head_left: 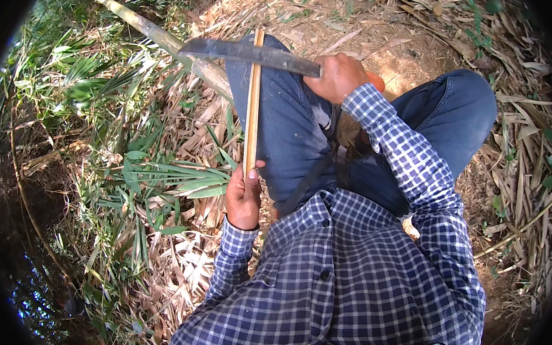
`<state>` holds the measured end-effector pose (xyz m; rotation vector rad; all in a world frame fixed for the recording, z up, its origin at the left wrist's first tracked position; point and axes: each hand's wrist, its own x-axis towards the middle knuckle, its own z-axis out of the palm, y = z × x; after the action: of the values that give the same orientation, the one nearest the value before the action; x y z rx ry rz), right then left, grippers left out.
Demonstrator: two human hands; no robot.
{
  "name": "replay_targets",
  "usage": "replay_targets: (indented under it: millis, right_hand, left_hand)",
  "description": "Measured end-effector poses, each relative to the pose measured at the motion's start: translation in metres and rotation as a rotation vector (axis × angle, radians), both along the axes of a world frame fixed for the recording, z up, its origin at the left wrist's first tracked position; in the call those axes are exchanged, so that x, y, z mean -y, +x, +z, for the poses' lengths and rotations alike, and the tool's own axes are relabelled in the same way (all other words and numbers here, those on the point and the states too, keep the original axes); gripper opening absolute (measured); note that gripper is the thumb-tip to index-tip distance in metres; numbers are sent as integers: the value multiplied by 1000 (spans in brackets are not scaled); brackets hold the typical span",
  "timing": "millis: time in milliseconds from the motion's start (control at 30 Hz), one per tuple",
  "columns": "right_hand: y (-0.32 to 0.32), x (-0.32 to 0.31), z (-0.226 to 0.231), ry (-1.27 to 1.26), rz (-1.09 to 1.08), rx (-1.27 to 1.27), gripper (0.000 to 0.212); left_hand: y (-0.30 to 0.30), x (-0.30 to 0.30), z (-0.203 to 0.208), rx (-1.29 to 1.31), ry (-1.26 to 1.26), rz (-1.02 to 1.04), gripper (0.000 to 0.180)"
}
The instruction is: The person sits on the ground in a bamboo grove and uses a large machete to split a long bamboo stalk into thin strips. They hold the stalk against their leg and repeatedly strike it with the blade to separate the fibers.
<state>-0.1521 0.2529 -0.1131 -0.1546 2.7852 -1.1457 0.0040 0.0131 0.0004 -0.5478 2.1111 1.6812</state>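
Observation:
My left hand (244, 199) is closed around the lower end of a narrow, pale split bamboo strip (252, 117). The strip stands nearly straight up the view, over my left thigh. In my right hand (340, 77) is the handle of a machete (233, 51), whose orange end (375, 82) shows past my fist. Its long dark blade points left and crosses over the strip near the strip's far end. I cannot tell whether the blade touches the strip or has cut into it.
A thick bamboo pole (146, 28) slants from the far left down to my left knee. Green leaves (181, 176) and dry bamboo litter (182, 261) cover the ground at left. My bent legs in blue trousers (459, 114) frame the work. Bare soil (415, 61) shows ahead.

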Motion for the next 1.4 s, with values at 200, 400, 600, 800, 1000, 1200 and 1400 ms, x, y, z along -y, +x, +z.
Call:
replay_targets:
  millis: [200,400,600,800,1000,1200,1400]
  right_hand:
    - [-1,4,-8,25,125,-31,29]
    - [-18,-13,-17,5,-172,199,39]
    - [39,18,21,-39,229,-107,31]
    - [24,9,15,13,123,-1,33]
    - [34,11,20,1,193,-56,30]
    - [15,3,17,-2,22,27,29]
    - [31,10,9,23,202,-186,30]
  left_hand:
    - [8,1,3,-1,-69,-26,24]
    - [8,5,-7,-83,-185,-28,29]
    - [-17,8,-9,-213,-678,-186,35]
    - [-11,14,-12,-338,-714,-212,38]
    - [-10,9,-8,-290,-791,-231,37]
    - [-2,13,0,-348,-761,-270,36]
    - [8,11,-7,-317,-717,-246,36]
